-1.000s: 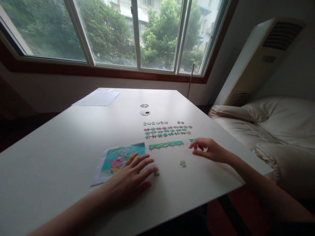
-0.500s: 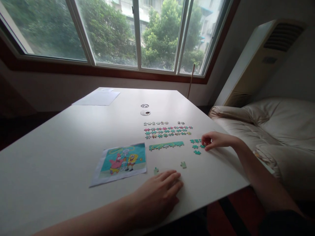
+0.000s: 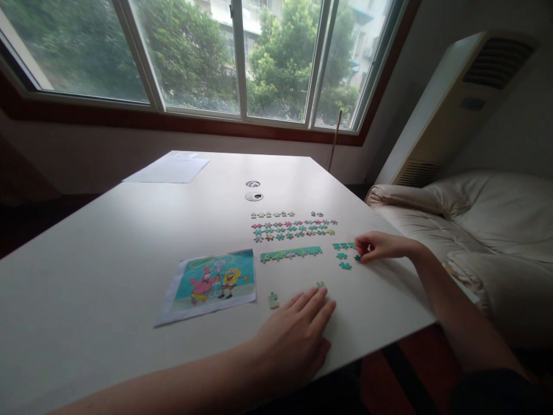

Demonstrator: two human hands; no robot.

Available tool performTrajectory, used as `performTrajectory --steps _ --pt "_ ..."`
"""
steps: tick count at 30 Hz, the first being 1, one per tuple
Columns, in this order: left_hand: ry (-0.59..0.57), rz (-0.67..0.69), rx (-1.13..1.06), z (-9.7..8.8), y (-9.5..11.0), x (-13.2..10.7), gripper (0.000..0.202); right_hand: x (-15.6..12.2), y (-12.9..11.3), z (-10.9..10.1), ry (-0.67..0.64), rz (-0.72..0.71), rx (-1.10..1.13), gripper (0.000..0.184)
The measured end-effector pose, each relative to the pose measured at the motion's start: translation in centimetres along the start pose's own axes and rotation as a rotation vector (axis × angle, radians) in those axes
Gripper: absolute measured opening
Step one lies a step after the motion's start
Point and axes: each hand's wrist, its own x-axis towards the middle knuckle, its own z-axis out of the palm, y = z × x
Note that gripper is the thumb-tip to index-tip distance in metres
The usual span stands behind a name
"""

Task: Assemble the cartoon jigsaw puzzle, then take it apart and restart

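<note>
The right hand (image 3: 384, 245) has its grip pinched nearly closed, thumb and fingertips on a dark green piece (image 3: 358, 258) beside loose teal pieces (image 3: 341, 255). The left hand's (image 3: 296, 328) grip is loose, fingers extended low over the worktop (image 3: 108, 259), fingertips by a partly hidden pale piece (image 3: 320, 284)

Window: wide, white-framed panes (image 3: 241, 63), brown outer trim (image 3: 207, 126); trees (image 3: 190, 57) and part of a pale building (image 3: 254, 29) show outside. Wall (image 3: 285, 147): pale, in shadow beneath the trim. Table (image 3: 86, 253): white, smooth top, its far end towards the window. Air conditioner (image 3: 436, 121): tall, off-white, vents at top and bottom, right side. Sofa (image 3: 496, 213): cream, creased, padded, beside the table. Light: daylight enters through the glass and brightens the tabletop; room edges lie dim.
</note>
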Motion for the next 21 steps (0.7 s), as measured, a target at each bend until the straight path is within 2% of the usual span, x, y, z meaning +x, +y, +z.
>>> performTrajectory --steps 6,12,16,21 --pt "-0.022 -0.003 -0.007 0.1 0.0 -0.1 0.047 -0.4 -1.0 -1.4 0.012 -0.036 0.008 0.029" --pt "-0.037 -0.022 0.001 0.0 0.1 -0.1 0.044 1.3 -5.3 -2.5 -0.096 -0.203 -0.077 0.033" --pt "-0.038 -0.021 0.005 -0.2 0.2 -0.1 0.042 3.3 -7.5 -1.2 -0.165 -0.304 -0.041 0.033" --pt "-0.036 -0.022 0.013 -0.4 0.4 0.0 0.042 3.9 -8.2 1.3 -0.168 -0.413 -0.043 0.03"
